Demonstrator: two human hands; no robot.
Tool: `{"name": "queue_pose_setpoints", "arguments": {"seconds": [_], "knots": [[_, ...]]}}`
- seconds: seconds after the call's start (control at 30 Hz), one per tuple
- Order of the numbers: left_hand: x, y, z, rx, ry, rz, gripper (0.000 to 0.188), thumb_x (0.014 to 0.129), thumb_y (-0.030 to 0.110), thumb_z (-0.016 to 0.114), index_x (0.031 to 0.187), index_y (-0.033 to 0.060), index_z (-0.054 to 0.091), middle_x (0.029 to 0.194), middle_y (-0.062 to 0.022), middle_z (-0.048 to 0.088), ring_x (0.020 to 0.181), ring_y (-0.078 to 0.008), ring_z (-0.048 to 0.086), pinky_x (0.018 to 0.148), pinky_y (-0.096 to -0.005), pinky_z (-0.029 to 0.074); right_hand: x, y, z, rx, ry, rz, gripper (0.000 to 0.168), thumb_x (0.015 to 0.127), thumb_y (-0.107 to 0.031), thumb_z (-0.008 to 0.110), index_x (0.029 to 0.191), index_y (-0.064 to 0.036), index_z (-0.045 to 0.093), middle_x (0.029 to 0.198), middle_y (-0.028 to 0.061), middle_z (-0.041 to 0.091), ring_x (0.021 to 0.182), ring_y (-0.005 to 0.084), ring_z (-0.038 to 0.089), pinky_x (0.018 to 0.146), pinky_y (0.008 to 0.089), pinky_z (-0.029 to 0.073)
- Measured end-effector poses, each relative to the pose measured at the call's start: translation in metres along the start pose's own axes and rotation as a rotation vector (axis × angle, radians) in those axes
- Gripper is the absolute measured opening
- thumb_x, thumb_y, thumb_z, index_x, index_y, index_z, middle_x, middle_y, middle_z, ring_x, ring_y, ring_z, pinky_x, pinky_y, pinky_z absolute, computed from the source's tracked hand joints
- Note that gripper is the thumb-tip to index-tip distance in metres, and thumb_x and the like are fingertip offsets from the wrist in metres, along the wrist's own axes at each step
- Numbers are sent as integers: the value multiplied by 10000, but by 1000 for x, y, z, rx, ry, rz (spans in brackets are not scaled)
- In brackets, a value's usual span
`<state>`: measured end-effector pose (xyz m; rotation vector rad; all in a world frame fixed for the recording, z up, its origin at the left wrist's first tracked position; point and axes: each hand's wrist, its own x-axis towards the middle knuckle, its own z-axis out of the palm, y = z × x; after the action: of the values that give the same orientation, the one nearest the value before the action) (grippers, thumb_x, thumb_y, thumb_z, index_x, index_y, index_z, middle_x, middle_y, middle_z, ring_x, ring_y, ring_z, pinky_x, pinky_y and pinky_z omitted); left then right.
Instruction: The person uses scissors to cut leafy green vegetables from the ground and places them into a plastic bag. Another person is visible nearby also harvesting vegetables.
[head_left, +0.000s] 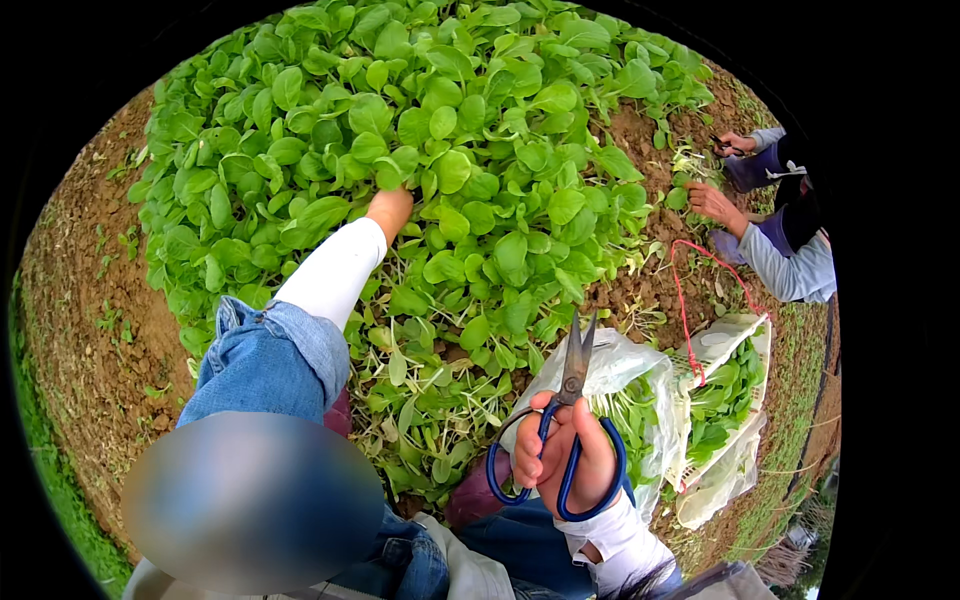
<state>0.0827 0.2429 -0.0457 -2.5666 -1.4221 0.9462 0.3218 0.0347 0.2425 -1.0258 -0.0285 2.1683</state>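
My left hand reaches in among the leafy green plants, and its fingers are hidden under the leaves. A white sleeve and a rolled denim cuff cover that arm. In my right hand is a pair of scissors with blue-coated handles, the dark blades pointing away from me and a little apart. Loose leaves and pale stems lie on the ground between my legs. Beneath the scissors is a clear plastic bag holding cut greens.
A white plastic basket with greens and a red cord handle stands at the right. Beyond it, another person's hand touches leaves, and their other hand holds a dark tool. Bare brown soil borders the bed at left.
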Motion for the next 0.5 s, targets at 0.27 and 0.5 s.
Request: {"name": "queue_pose_setpoints", "arguments": {"seconds": [0.27, 0.5], "knots": [[35, 9, 54, -38, 152, -196, 164, 736, 138, 519, 818, 116, 659, 861, -53, 621, 833, -220, 570, 683, -388, 440, -4, -4, -4, -115, 53, -24, 357, 889, -335, 356, 1061, -22, 371, 715, 78, 484, 578, 155, 465, 539, 280, 396], [-39, 0, -36, 357, 281, -173, 146, 689, 139, 544, 782, 114, 655, 769, -60, 616, 740, -238, 572, 576, -445, 442, -6, -4, 2, -152, 60, -33, 352, 883, -319, 373, 1071, -22, 373, 722, 79, 497, 585, 157, 474, 543, 277, 404]]}}
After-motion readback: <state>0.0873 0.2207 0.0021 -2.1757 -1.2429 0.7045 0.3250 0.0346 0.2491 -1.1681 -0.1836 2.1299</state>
